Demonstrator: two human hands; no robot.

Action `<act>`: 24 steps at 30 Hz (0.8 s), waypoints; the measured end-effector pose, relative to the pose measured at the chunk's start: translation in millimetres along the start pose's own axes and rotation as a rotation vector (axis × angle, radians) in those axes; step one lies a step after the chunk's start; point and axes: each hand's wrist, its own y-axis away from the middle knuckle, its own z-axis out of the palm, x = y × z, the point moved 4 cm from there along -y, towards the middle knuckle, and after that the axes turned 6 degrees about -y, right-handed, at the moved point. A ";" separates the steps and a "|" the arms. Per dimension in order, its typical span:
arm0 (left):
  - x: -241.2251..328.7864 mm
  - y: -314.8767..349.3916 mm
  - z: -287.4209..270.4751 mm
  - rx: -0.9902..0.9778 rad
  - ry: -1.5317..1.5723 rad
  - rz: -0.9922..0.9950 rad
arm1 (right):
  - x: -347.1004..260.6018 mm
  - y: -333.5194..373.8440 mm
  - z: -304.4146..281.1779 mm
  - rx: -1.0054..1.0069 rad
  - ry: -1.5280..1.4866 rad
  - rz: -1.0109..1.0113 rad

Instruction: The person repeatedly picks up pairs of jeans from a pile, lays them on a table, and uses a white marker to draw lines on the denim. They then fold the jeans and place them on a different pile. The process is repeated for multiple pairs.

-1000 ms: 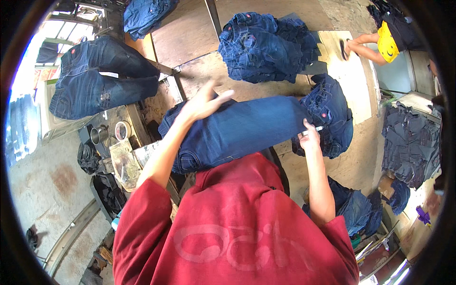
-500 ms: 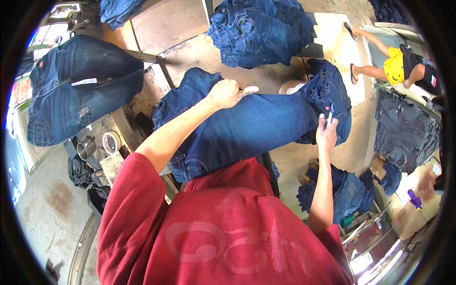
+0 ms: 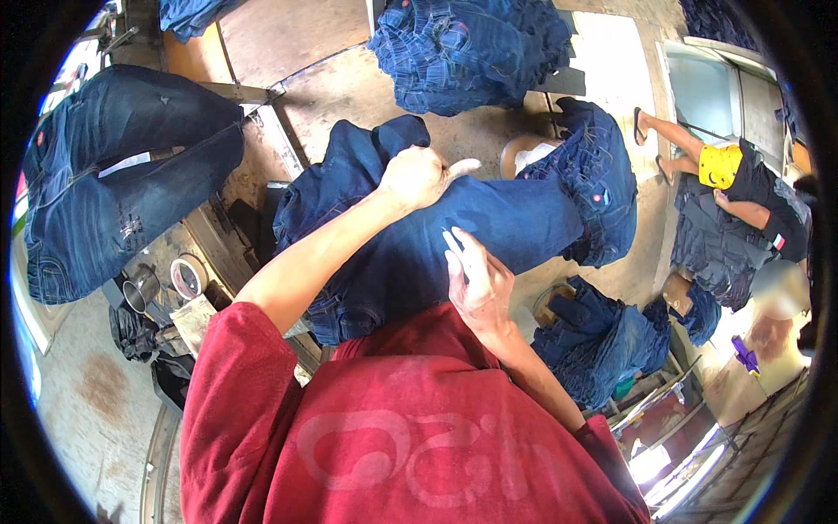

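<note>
A pair of dark blue jeans [image 3: 506, 214] lies stretched across in front of me, its right end over a heap of denim [image 3: 602, 188]. My left hand [image 3: 417, 177] is closed on the denim near the upper edge, its whitened thumb sticking out to the right. Bent over the middle of the jeans is my right hand [image 3: 480, 286], with a thin white stick [image 3: 449, 236] pinched at its fingertips. Whether the stick touches the cloth I cannot tell.
More jeans [image 3: 131, 175] hang over a support at left, near a metal cup [image 3: 141, 288] and a tape roll [image 3: 188, 276]. Denim piles stand at the far side [image 3: 471, 57] and lower right [image 3: 602, 341]. A person in yellow-and-black shorts [image 3: 720, 166] is at right beside dark garments.
My right hand has moved left from the jeans' right end to their middle, white stick still pinched. My left hand keeps its hold. The person at right has come nearer the dark garments.
</note>
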 end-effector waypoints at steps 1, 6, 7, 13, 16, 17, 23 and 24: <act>1.3 1.2 2.1 0.001 0.024 0.007 | 1.9 0.5 -2.3 -0.018 0.015 0.023; 1.8 2.4 9.2 -0.203 0.238 0.014 | 14.1 17.1 0.4 0.017 0.011 -0.020; 2.1 2.3 7.6 -0.221 0.254 0.018 | 20.7 22.0 -2.1 0.094 -0.015 0.023; 5.3 2.4 1.6 -0.416 0.289 -0.153 | 133.5 26.9 -100.0 0.779 0.129 0.420; 5.4 3.2 0.7 -0.598 0.282 -0.229 | 217.6 58.7 -124.7 0.529 -0.761 1.520; 7.2 3.0 -1.1 -0.585 0.281 -0.196 | 229.7 64.0 -115.2 0.522 -1.081 1.577; 10.6 3.8 -1.1 -0.391 0.265 -0.030 | 287.4 69.4 -95.1 0.825 -0.918 1.339; 9.4 1.6 2.0 -0.356 0.257 -0.029 | 290.8 69.2 -91.8 0.827 -0.870 1.320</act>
